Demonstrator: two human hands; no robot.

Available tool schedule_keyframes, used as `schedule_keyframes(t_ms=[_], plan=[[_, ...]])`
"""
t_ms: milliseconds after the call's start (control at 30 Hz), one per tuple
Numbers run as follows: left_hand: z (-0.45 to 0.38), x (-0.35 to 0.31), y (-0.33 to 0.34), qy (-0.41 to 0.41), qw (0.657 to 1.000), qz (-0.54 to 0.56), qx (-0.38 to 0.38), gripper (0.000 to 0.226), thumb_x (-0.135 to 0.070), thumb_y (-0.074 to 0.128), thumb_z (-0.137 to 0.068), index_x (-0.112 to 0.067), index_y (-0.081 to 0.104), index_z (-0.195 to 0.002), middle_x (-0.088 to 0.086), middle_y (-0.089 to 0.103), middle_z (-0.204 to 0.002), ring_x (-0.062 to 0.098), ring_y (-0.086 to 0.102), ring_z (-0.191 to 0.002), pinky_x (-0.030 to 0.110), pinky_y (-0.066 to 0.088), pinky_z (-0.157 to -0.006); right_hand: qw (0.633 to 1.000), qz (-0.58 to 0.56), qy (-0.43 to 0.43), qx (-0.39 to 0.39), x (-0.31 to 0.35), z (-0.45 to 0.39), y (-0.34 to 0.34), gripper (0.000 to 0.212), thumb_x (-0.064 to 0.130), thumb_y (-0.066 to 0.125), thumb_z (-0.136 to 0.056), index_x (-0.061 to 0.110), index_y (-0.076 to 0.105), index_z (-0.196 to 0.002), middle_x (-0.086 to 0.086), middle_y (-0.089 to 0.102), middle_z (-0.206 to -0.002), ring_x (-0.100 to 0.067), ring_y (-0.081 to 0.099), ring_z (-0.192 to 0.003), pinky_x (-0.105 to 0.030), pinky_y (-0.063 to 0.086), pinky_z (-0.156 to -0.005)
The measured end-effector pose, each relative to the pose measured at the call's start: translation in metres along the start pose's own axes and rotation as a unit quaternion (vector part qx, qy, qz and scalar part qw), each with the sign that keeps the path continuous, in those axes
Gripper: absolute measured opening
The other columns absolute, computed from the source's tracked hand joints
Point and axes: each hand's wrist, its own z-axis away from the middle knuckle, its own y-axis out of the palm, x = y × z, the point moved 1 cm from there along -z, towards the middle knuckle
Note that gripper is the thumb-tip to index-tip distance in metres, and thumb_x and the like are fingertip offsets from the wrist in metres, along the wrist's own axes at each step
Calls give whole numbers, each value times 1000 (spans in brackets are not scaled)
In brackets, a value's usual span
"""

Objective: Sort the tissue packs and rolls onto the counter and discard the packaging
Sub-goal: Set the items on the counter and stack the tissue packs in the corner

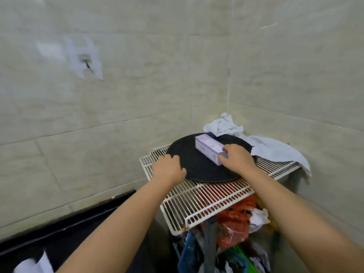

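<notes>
At lower centre of the frame, your right hand (237, 159) closes its fingers on the purple tissue pack (210, 148) lying on the black tray (197, 170), your left hand (169, 167) curls at the tray rim, so next you probably lift the pack toward the counter.

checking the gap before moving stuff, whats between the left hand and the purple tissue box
In the head view, only bare dark surface of the round black tray lies between the left hand and the purple tissue box; the right hand holds the box's near end.
</notes>
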Motion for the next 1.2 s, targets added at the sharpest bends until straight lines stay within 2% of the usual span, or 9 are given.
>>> schedule_keyframes(t_ms=[200,367,500,600,733,833,967,1133,1200], plan=[[-45,-4,-6,-25,1000,-2,-8,48,-37,42,-94,-11,41,-134,17,45,-137,34,39,-129,47,38,-104,998,40,16,42,-8,-59,32,55,45,58,-80,10,48,-122,-15,50,-126,-32,48,-115,-41,44,-90],[-73,1,1,-57,998,8,-7,47,-36,43,-94,-12,42,-134,15,47,-136,33,41,-128,45,39,-103,994,25,51,96,-16,-93,57,76,42,67,-76,10,30,-134,-18,40,-135,-33,46,-120,-40,45,-93],[-82,2,13,-104,994,15,-11,47,-36,44,-93,-11,44,-133,16,45,-138,33,40,-129,46,36,-105,997,6,29,77,-20,-101,63,65,36,63,-81,9,32,-131,-19,47,-130,-32,52,-113,-36,47,-87],[-69,5,20,-146,988,26,-33,48,-36,45,-92,-10,45,-132,17,44,-139,34,40,-130,45,35,-106,997,-51,-30,52,-12,-101,47,62,35,61,-82,6,34,-131,-21,49,-129,-36,51,-114,-38,46,-87],[-16,26,37,-223,973,45,-44,47,-36,43,-94,-9,43,-132,17,45,-138,34,41,-128,44,37,-103,973,-142,-179,39,34,-77,29,60,34,61,-81,6,38,-129,-24,50,-128,-41,50,-113,-41,45,-87],[51,51,58,-313,948,34,-40,44,-37,43,-93,-9,48,-127,15,49,-132,34,44,-124,43,39,-98,932,-210,-284,78,86,-29,32,60,34,59,-81,9,37,-132,-24,51,-126,-42,50,-112,-41,44,-86],[156,93,79,-444,895,28,-20,41,-35,46,-92,-7,50,-122,15,50,-131,32,44,-123,41,39,-97,871,-270,-384,144,149,55,55,61,32,60,-82,15,38,-135,-23,47,-128,-38,46,-117,-38,39,-96],[294,149,95,-574,818,35,-9,43,-35,47,-91,-9,49,-126,13,51,-131,32,45,-122,42,40,-96,825,-233,-463,225,201,167,113,62,35,56,-84,22,30,-139,-19,43,-119,-35,44,-109,-30,35,-80],[346,169,107,-609,792,36,11,42,-36,46,-91,-9,50,-123,13,50,-131,32,42,-124,43,38,-99,817,-193,-478,258,215,216,146,63,37,52,-87,24,25,-141,-17,41,-118,-31,44,-107,-32,40,-83]])
